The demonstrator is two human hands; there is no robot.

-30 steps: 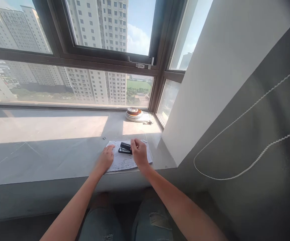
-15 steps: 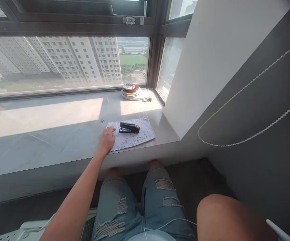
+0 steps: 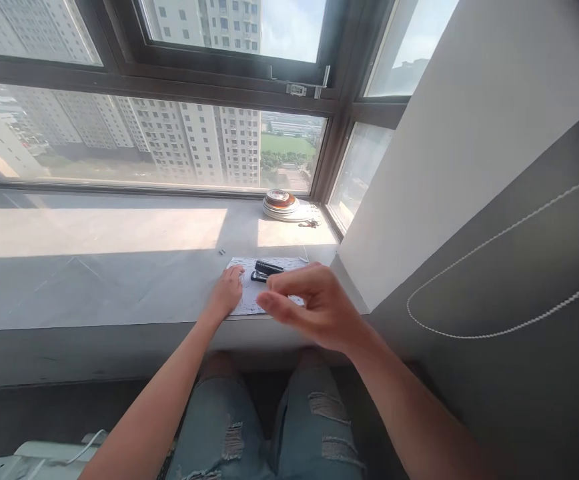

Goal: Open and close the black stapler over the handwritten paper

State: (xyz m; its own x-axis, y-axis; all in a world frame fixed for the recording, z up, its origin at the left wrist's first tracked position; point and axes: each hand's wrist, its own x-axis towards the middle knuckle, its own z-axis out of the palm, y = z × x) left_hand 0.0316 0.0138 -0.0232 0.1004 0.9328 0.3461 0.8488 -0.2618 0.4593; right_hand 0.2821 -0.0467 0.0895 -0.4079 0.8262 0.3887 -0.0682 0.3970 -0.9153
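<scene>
A black stapler [image 3: 265, 268] lies on handwritten paper sheets [image 3: 249, 305] near the front edge of the sill. My left hand [image 3: 227, 291] rests over the left edge of the paper, fingers stretched out, just left of the stapler. In front of the stapler, above the paper, hangs my right hand [image 3: 317, 305]. Its fingers are loosely curled, with a gap between thumb and forefinger, and nothing shows in it. It covers the right end of the stapler and part of the paper.
A stack of plates [image 3: 282, 207] stands in the far corner of the sill [image 3: 119, 287], beside a small dark stringy item [image 3: 309, 225]. Small bits [image 3: 222, 252] lie behind the paper. A wall rises at right, with a hanging bead chain [image 3: 449, 335].
My right hand has come up from the lower right to above the paper and stapler. The left hand stays on the paper. The view has tilted up.
</scene>
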